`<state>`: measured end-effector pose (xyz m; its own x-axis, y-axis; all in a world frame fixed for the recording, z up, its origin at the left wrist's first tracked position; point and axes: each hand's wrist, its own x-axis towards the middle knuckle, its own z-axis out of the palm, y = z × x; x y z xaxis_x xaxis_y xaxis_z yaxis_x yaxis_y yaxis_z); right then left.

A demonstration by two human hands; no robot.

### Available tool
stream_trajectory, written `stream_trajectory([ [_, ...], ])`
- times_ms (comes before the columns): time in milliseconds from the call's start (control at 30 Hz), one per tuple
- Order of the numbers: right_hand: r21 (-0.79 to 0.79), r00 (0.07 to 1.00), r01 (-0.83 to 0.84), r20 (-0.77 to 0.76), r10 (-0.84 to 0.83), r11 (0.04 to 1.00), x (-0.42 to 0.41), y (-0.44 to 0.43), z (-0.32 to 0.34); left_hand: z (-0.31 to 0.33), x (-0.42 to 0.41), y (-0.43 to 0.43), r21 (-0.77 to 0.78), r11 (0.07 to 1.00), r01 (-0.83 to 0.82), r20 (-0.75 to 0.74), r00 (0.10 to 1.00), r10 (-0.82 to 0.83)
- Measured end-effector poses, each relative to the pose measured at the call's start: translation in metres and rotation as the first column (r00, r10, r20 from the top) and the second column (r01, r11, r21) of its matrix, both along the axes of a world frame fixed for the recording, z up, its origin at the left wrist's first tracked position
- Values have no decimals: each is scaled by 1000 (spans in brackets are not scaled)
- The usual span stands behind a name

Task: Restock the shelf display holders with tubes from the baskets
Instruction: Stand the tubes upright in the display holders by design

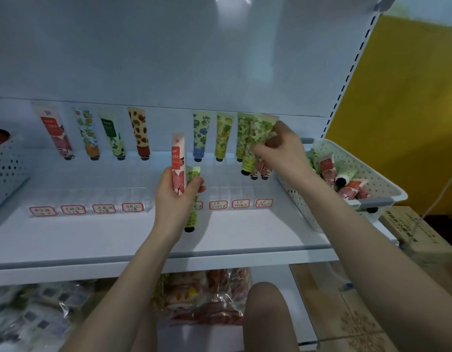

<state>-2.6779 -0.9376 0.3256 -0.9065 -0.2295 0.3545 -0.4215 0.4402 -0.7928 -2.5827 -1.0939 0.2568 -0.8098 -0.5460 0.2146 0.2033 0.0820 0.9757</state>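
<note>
I see both hands up at the white shelf [118,240], and each one has tubes in it. The left hand [178,193] is over the middle of the shelf, at the gap between the two clear holders. Its fingers are curled round two tubes: a pink tube [178,165] that stands upright above the fist, and a green tube [193,196] just beside it, with its black cap pointing down toward the front edge of the shelf.

The right hand [281,151] is further back and to the right, above the rear right part of the right holder [235,190]. It grips a bundle of tubes [258,141] with the caps down. A green one is in front and pink ones show under the fingers; how many there are I cannot tell. The bundle is just in front of the three standing tubes [221,134] in the back row of this holder.

The left holder [92,195] has four leaning tubes [110,134] in its back row. Red-framed labels [132,207] sit along the front of both holders.

The right basket [364,168] stands at the right end of the shelf, just beside the right wrist, with loose tubes [327,166] lying inside. The left basket [9,168] is at the left end, partly cut off.
</note>
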Motion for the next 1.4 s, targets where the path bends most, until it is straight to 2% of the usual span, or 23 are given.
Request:
stream_trajectory([
  [200, 185, 995, 56, -94, -39, 981, -18, -13, 37, -2, -9, -3, 11, 1000, 24, -16, 1000, -24],
  [333, 187, 992, 43, -121, -21, 981, -34, -20, 62, -3, -13, -6, 18, 999, 29, -14, 999, -29],
  [533, 142, 951, 98, -305, -51, 985, -54, -31, 79, -2, -17, -6, 14, 999, 34, -20, 999, -34],
  [767, 18, 896, 152, -425, -130, 988, -72, -40, 91, -2, -21, -6, 13, 1000, 27, -15, 1000, -27],
  [833, 26, 883, 172, -447, -143, 985, -77, -43, 93, -3, -23, -6, 21, 999, 30, -18, 999, -29],
  [967, 206, 914, 231, -381, -139, 951, -88, -52, 92, -4, -24, -4, 36, 998, 48, -7, 999, -47],
  [1133, 383, 952, 210, -290, -98, 900, -95, -58, 81, -5, -24, -3, 34, 998, 56, 6, 998, -56],
  [1267, 454, 971, 173, -230, -73, 874, -97, -59, 75, -6, -24, -4, 33, 998, 51, 11, 999, -52],
  [1400, 449, 969, 173, -235, -72, 876, -99, -60, 74, -9, -25, -4, 29, 998, 47, 18, 999, -47],
])
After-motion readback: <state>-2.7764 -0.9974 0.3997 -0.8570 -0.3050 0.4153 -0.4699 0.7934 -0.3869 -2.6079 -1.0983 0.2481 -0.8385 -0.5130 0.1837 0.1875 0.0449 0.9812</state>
